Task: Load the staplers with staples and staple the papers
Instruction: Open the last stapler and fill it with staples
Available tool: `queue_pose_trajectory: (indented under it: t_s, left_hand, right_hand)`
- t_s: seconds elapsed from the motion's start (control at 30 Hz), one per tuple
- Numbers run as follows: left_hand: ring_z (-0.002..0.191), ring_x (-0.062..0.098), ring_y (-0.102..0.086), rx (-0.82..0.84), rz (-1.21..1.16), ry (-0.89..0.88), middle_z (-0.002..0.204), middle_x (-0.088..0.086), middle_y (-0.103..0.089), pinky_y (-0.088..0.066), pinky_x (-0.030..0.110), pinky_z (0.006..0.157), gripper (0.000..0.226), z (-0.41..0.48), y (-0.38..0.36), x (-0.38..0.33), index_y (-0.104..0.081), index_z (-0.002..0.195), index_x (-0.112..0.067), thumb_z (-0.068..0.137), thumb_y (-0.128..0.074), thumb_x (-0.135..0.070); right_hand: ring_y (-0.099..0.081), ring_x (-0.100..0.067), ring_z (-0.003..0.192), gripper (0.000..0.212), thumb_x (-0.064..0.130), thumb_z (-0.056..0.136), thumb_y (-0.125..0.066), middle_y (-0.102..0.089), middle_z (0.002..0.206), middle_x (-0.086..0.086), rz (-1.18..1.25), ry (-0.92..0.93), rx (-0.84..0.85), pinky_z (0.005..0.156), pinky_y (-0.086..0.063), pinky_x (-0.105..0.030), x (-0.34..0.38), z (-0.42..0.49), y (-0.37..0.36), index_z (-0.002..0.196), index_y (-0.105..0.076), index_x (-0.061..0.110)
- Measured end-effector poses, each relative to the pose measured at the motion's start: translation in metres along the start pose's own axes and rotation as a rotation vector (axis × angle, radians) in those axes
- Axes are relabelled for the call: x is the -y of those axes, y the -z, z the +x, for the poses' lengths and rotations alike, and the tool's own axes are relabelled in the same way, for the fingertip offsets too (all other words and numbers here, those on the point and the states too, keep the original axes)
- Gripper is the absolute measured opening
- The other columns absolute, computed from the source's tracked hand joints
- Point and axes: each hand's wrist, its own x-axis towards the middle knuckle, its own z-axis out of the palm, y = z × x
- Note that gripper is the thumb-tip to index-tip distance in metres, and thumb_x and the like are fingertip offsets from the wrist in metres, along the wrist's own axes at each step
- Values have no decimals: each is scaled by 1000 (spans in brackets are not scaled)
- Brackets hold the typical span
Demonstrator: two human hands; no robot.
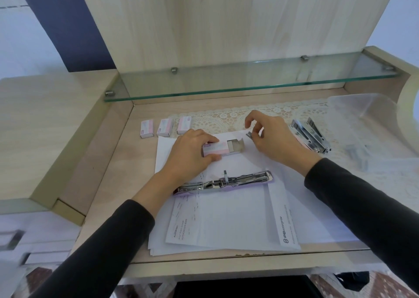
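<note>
Papers [226, 225], stacked, carry an opened stapler [226, 181], long axis left-right, nearer the left hand [192, 152]. Left hand presses the staple box [217, 150]; right hand [269, 134], beyond, pinches a staple strip [249, 135].

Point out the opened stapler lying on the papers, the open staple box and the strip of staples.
Opened stapler [223, 181]: head view, on its metal hinge section.
Open staple box [223, 149]: head view, on its pink-and-white sleeve.
Strip of staples [249, 135]: head view, on the grey strip's exposed end.
</note>
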Motion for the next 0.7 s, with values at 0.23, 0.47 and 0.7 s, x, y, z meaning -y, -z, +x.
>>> queue_pose_trajectory:
  t_s: [0.23,0.47,0.7]
  left_hand:
    - [101,17,-51,-18,-30,2,106,1,-63,-35,26,88,38,0,2,0,-64,110,-14,75,-74,-27]
    - [103,19,-50,-54,-58,1,106,3,-62,-36,28,91,37,-1,6,-3,-65,109,-13,75,-74,-23]
    - [99,21,-52,-90,-91,-26,102,4,-63,-36,27,89,36,-1,8,-4,-67,107,-12,73,-76,-20]
  right_hand:
    - [-63,-16,60,30,-3,78,-48,-53,57,12,134,-62,28,62,-54,-26,-1,-2,6,62,-65,16]
    - [-53,4,42,12,15,80,-67,-60,57,5,338,-166,133,49,-44,-5,-4,0,6,71,-70,8]
    - [-54,-9,45,16,11,77,-70,-62,61,-10,581,-273,224,49,-48,-12,2,1,4,79,-69,-5]
